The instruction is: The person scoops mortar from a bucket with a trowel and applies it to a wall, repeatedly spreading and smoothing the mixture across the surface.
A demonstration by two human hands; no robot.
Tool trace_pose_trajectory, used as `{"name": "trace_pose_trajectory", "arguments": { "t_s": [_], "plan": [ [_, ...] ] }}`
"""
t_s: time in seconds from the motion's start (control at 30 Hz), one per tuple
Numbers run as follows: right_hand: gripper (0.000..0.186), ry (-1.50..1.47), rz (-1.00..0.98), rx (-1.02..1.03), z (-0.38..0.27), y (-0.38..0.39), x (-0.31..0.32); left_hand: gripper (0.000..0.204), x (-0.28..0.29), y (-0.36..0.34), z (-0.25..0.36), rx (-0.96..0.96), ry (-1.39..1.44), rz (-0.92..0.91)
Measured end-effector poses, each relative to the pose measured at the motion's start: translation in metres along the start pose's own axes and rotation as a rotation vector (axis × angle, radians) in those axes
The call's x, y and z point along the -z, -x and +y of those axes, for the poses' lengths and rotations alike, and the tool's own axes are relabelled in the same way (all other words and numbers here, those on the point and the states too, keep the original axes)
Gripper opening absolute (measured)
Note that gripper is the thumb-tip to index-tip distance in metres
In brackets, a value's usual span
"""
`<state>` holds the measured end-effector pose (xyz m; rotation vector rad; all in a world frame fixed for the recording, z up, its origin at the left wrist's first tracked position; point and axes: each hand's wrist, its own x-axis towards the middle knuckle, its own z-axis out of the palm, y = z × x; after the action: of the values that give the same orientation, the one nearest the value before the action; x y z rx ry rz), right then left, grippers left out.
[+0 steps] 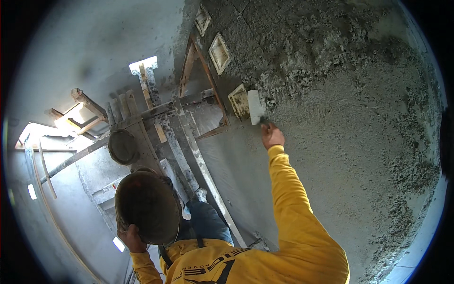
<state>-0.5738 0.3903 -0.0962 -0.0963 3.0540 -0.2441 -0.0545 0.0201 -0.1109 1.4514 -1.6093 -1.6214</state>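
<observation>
My right hand (273,136) is closed on the dark handle of a pale rectangular trowel (255,105), held at the rough grey plastered wall (331,146) beside a small square recessed frame (236,102). Two more such frames (219,53) sit higher up the wall, above a patch of coarse, lumpy plaster (312,57). At lower left my left hand (133,237) grips the rim of a wide, dark round pan (147,203); its inside is shadowed, so I cannot tell how much it holds.
Below me are scaffold planks (146,142) bearing another round bucket (122,146), with long poles and boards (189,132) crossing around them. My legs (210,222) stand among them. A wooden-framed triangular opening (208,71) borders the wall. Bright openings with timber pieces (87,106) show at left.
</observation>
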Motion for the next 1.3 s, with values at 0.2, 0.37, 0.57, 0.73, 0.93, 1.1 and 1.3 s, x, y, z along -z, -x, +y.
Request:
{"name": "trace_pose_trajectory", "arguments": {
  "t_s": [0.2,0.37,0.57,0.73,0.93,1.1,1.3],
  "plan": [
    [0.044,0.079,0.102,-0.040,0.005,0.051,0.064,0.022,-0.012,0.001,0.044,0.130,0.233,0.036],
    [0.035,0.271,0.198,0.053,-0.004,0.079,0.103,0.027,-0.011,-0.006,0.058,0.147,0.319,0.037],
    [0.030,0.114,-0.044,0.480,-0.068,0.095,0.104,0.034,-0.009,-0.024,0.054,0.146,0.325,-0.010],
    [0.024,-0.600,-0.883,0.249,-0.108,0.052,0.075,0.036,0.002,-0.038,0.029,0.050,0.217,-0.050],
    [0.029,-0.639,-0.053,-0.073,0.011,-0.003,-0.004,0.046,0.011,-0.036,0.000,0.029,0.113,-0.020],
    [0.027,-0.244,0.069,0.187,0.001,0.130,0.108,0.058,-0.009,-0.010,0.046,0.067,0.182,-0.099],
    [0.025,-0.199,-0.457,0.385,-0.041,0.192,0.137,0.049,-0.062,-0.014,0.058,-0.031,0.070,-0.291]
  ]
}}
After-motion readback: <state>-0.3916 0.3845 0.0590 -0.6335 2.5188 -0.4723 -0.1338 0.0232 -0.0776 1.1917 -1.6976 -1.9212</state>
